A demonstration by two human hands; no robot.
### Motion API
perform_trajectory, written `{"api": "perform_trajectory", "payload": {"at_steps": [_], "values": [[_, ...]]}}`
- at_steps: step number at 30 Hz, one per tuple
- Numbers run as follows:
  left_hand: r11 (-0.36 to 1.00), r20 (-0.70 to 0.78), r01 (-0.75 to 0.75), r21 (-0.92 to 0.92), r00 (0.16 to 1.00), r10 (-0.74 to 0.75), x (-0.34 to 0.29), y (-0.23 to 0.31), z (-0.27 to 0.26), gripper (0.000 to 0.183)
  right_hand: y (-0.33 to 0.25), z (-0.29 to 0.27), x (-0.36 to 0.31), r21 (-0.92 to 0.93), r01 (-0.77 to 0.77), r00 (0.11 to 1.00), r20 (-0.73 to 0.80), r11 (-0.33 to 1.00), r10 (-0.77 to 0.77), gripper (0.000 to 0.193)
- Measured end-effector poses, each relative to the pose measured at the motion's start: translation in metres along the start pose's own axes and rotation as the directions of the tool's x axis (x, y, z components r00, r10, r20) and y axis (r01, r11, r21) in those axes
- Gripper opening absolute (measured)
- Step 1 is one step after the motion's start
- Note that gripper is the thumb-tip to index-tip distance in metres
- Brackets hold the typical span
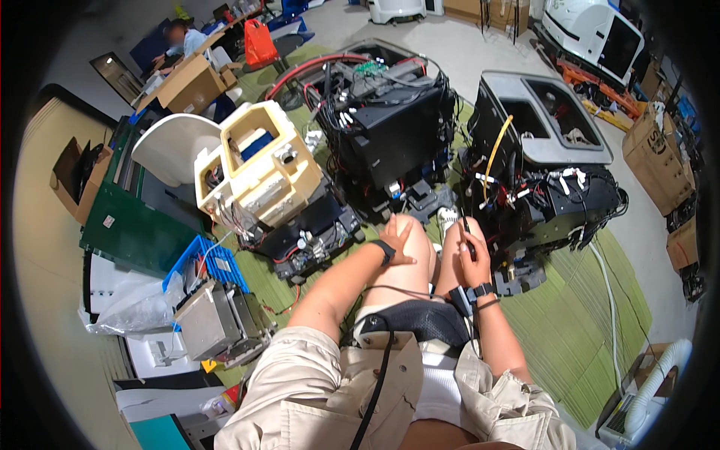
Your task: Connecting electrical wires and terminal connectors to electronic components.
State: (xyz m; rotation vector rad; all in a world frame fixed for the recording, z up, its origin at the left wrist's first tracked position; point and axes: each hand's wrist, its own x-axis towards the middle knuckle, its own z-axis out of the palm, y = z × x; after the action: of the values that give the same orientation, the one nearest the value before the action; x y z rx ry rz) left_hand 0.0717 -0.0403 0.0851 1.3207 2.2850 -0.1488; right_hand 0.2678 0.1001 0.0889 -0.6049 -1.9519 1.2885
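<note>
My left hand (397, 245) lies on my left knee with its fingers spread, holding nothing. Above my right knee, my right hand (475, 262) is closed around a slim dark stick-shaped tool (466, 225) that points away from me; its exact kind is too small to tell. Just beyond that hand stands an opened machine base with a grey-rimmed top (559, 154), a yellow tube (496, 157) and bundled black cables on its near side. Straight ahead is a black boxy machine chassis (397, 139) covered in wiring. To its left sits a chassis with a cream plastic tank (270, 180).
A blue plastic crate (217, 262) and a metal box (210, 322) lie at left beside a green cabinet (139, 232). Cardboard boxes (656, 161) line the right side. A pale hose (609, 300) crosses the green mat (577, 300). Another person (191, 41) sits at the far left.
</note>
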Motion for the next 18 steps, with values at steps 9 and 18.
{"api": "perform_trajectory", "payload": {"at_steps": [9, 18], "values": [[0.980, -0.003, 0.001, -0.198, 1.000, -0.002, 0.009, -0.023, 0.018, 0.099, -0.020, -0.014, -0.005, -0.091, 0.003, 0.992, -0.124, 0.996, -0.014, 0.026], [0.745, -0.468, -0.346, -0.570, 0.882, 0.052, 0.076, 0.000, -0.042, 0.056, -0.080, -0.099, 0.085, 0.025, -0.029, 0.990, -0.135, 0.999, 0.032, 0.015]]}}
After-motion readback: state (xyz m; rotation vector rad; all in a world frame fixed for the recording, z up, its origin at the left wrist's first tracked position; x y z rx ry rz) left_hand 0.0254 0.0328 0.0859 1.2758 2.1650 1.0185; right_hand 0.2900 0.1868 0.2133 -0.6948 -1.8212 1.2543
